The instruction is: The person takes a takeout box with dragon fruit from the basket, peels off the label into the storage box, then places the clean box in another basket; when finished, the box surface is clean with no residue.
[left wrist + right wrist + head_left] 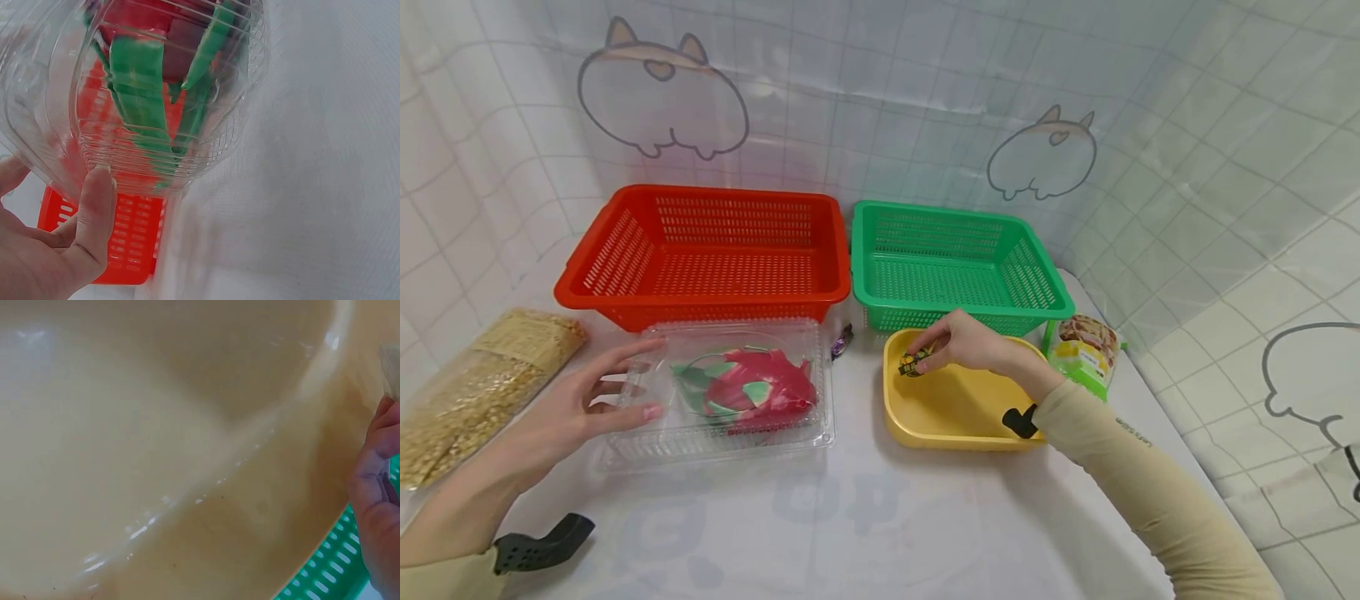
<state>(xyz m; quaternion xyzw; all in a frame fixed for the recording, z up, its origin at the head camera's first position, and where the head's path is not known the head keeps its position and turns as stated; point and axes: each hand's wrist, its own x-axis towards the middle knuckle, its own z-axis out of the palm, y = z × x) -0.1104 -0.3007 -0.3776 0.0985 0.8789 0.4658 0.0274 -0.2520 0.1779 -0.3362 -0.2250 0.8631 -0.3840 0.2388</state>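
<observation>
On the left side of the table lies a clear plastic clamshell box [658, 383], with a pink-and-green dragon fruit [760, 392] inside. My left hand [576, 400] is spread at the box's left end. Its thumb is at the near side and its fingers reach over the far side; in the left wrist view the thumb tip meets the ridged plastic. My right hand [966, 343] reaches into a yellow basin [970, 408] and pinches a small dark wrapped candy [913, 362] with yellow print, above the basin's left part. Only a pale wrapper edge [391, 369] shows in the right wrist view.
A red basket [730, 279] and a green basket [940, 283] stand side by side at the back. Between box and basin lies a purple wrapped candy [842, 340]. A bag of pale kernels [482, 392] lies far left; a green-and-yellow snack bag [1086, 354] is right of the basin.
</observation>
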